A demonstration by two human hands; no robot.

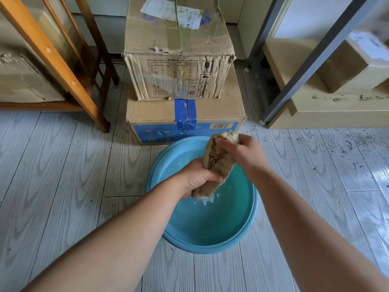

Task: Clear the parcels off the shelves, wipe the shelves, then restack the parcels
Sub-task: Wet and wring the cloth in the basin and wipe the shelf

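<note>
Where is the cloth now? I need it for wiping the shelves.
In the head view, centre: the cloth is gripped by both the left hand and right hand over the blue basin.

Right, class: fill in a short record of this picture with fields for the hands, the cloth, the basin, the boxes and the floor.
left hand: grips the lower end of the cloth
right hand: grips the upper end of the cloth
cloth: tan, rolled, held over the basin, water dripping from its lower end
basin: blue, on the floor, water inside
boxes: a worn cardboard box stacked on a blue-taped box
floor: pale planks, dark specks at right
</note>
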